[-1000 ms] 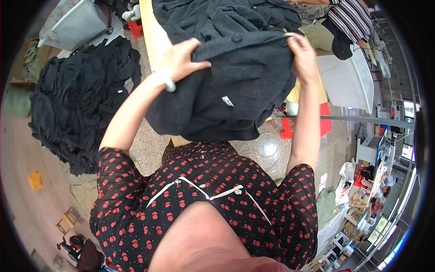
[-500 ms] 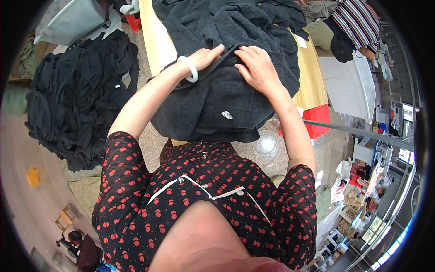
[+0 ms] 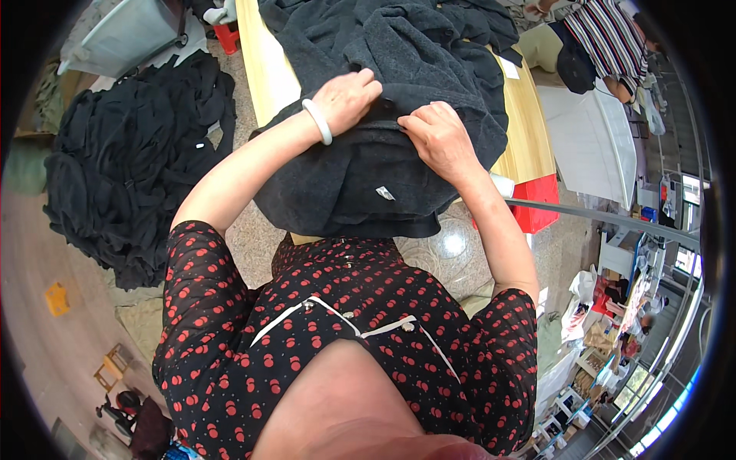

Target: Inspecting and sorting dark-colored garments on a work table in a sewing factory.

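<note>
A dark charcoal coat (image 3: 337,180) of thick woolly cloth lies folded over the near end of a table, with a small white label (image 3: 384,194) on its near part. Its turned-over edge shows a dark round button between my two hands. My left hand (image 3: 345,101), with a white bangle at the wrist, is closed at that edge on the left, its fingers curled down into the cloth. Pinching the same edge on the right is my right hand (image 3: 438,138), thumb and forefinger together. The fingertips of the left hand are partly hidden.
More dark garments (image 3: 429,46) cover the table's far part, with pale yellow tabletop (image 3: 529,130) showing at the sides. A big heap of black garments (image 3: 138,169) lies to the left. A red box (image 3: 537,205) and a metal bar (image 3: 606,221) are at right. Another person in stripes (image 3: 606,38) stands far right.
My hands have gone from lying flat and stretched out to curled grips on the coat's edge. That edge now lies folded over, showing a button. The person in stripes has shifted slightly.
</note>
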`<state>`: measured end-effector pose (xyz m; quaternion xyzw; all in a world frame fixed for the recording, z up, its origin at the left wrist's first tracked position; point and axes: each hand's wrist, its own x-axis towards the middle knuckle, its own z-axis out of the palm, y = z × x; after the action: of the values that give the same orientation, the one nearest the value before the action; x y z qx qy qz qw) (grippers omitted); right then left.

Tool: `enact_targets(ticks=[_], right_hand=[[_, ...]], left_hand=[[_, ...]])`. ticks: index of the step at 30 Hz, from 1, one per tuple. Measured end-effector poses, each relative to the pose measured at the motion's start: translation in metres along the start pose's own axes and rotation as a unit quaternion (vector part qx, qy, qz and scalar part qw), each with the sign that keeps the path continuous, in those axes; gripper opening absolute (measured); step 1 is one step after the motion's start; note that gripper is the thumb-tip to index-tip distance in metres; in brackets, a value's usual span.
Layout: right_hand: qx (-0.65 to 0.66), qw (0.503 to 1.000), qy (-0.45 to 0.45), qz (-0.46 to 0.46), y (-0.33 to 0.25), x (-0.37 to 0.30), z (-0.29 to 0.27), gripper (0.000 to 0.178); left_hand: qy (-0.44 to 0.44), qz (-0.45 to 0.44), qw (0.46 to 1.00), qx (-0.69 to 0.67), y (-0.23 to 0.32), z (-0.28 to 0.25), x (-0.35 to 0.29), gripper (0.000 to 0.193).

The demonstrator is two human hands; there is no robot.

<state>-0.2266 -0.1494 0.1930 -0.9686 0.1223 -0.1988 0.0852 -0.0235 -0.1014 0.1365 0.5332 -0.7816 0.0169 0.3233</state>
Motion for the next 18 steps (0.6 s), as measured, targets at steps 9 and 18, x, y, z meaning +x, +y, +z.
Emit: enact_targets(ticks=[9,18], right_hand=[[0.001,0.999,0.014,0.029,0.001,-0.002,0.009,0.013],[-0.001,0.998,-0.002,0.067,0.004,0.000,0.019,0.010]], left_hand=[[-0.092,-0.229,0.943,-0.225,0.000,0.011,-0.004,0.040],[-0.075,-0.131,0.975,-0.165,0.008,0.028,-0.003,0.034]])
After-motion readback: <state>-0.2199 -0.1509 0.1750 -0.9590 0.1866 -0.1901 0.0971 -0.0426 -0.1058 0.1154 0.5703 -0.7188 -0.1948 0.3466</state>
